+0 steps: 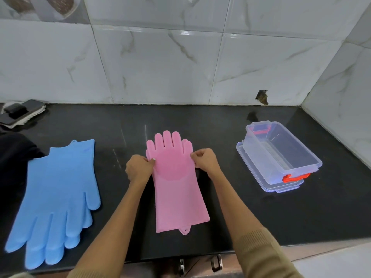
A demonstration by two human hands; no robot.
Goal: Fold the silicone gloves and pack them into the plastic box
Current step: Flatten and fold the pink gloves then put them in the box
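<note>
Matt pink glove; clear plastic box; glossy counter.

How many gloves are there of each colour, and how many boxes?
Blue gloves: 2, stacked, left of the hands
Pink gloves: at least 1; layered cuff edges hint at a second beneath, but I cannot tell
Plastic box: 1, open, sitting on its lid
Total: 4 things sure

Black cloth and phone cut off at left.
</note>
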